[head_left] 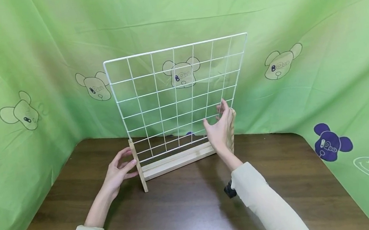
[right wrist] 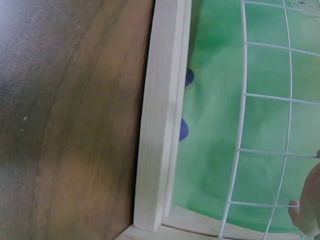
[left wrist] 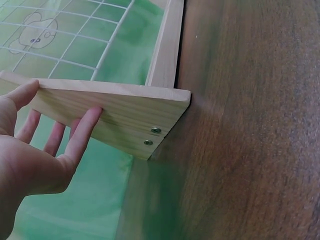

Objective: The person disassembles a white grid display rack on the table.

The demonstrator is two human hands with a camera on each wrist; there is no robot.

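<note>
Wooden stand (head_left: 180, 162) near table's (head_left: 182, 211) far edge, white wire grid (head_left: 177, 102) upright in it. Left hand (head_left: 117, 174): fingers spread, touching left side panel (left wrist: 127, 112). Right hand (head_left: 219, 130): spread, at grid's lower right. Green cloth (head_left: 170, 1) behind.

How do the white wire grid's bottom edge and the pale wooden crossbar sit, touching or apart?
Apart. The right wrist view shows green cloth through the gap between the white wire grid and the pale wooden crossbar.
</note>
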